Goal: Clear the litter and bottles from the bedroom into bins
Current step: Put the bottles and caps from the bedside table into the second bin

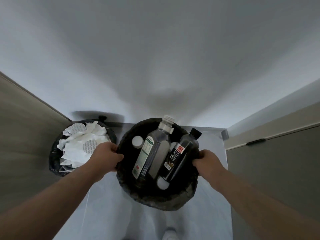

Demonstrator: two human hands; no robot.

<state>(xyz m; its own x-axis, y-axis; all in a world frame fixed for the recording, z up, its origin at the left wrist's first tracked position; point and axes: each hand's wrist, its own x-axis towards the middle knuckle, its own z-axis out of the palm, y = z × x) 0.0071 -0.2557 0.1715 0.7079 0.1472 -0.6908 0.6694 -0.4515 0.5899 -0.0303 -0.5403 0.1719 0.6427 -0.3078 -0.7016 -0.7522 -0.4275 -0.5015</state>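
Obs.: both hands grip one bin by its rim, on opposite sides. Left hand [108,154]: fingers curled together and hooked over the rim, pinching the liner edge against it. Right hand [207,161]: the same hold mirrored, fingers curled over the far side. Judged purpose: two opposed grips keep the load level, so the bottles do not roll out while the bin is carried or set down.

Held item: round bin lined with a crinkled black plastic bag [147,196], directly between the two sets of fingers. The liner is thin film, wrinkled and bunched at the rim.

Contents:
- Clear plastic bottle with a white-and-green label [150,156], lying just inside the left fingers. Neck is uncapped, threaded, and overhangs the far rim.
- Dark bottle with a black cap and a red-and-white label [180,155], just inside the right fingers, touching the clear one along its side. Smooth and rigid.
- Two white round shapes near them; caps or bottle ends, cannot tell.

Second round black-lined bin [55,163] stands just beyond the left knuckles, apart from the held one, filled with crumpled white paper [81,144], which looks soft and creased.

Judgement: the sorting appears largely done, with bottles in one bin and litter in the other.
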